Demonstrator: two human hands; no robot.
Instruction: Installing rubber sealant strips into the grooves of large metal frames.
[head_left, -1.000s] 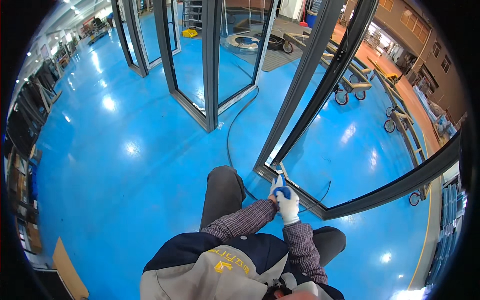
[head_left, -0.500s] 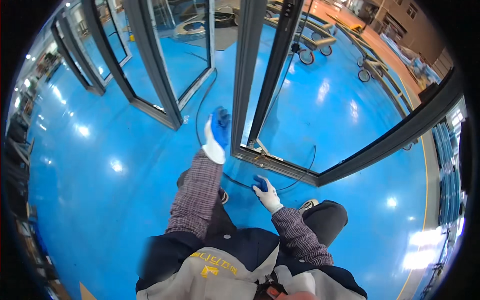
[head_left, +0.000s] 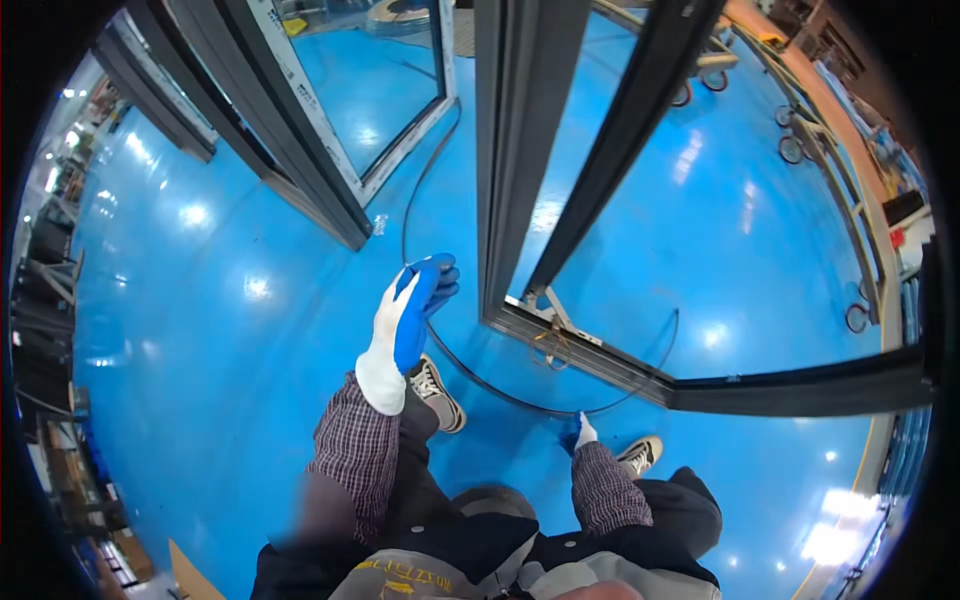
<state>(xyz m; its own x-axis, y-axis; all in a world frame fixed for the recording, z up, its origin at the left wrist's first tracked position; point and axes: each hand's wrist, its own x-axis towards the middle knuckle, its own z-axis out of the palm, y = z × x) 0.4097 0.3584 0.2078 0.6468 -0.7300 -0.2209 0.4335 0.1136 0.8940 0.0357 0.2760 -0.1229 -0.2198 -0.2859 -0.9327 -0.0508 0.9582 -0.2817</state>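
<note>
My left hand (head_left: pixel 412 315), in a white glove with a blue coated palm, is raised left of the upright of a dark grey window or door frame (head_left: pixel 497 180). Its fingers are slightly bent and open, with nothing visible in them. A thin black cable (head_left: pixel 470 375) curves past behind this hand and along the floor to the frame's lower rail. Down by the cable, my gloved right hand (head_left: pixel 585 432) hangs low near my right shoe. Its blue fingers are mostly turned away, so their grip is hidden. A thin looped wire (head_left: pixel 551 345) lies at the frame's lower corner.
More dark frames (head_left: pixel 345 215) stand upright at the left, one with a pale-edged glazed panel (head_left: pixel 375 183). Wheeled trolleys (head_left: pixel 835 180) stand beyond the frame at the far right. My shoes (head_left: pixel 437 393) are on the glossy blue floor (head_left: pixel 220 370).
My left hand has come nearer to me and slightly left. My right hand has moved lower and to the right. The view has shifted, bringing the frame closer and showing both shoes more.
</note>
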